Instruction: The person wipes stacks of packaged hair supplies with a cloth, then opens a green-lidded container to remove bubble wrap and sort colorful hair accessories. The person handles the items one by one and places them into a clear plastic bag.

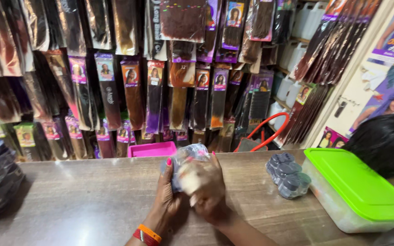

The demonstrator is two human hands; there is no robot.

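While both hands, left and right, grip a clear bag, its contents stay blurred.

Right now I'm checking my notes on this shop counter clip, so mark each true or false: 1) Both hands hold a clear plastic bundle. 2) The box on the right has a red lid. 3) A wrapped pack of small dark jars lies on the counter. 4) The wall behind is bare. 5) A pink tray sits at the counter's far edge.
1) True: the left hand and right hand together grip the clear plastic bundle.
2) False: the plastic box has a green lid.
3) True: the pack of jars lies beside that box.
4) False: hanging packs of hair extensions cover it.
5) True: the pink tray sits there.
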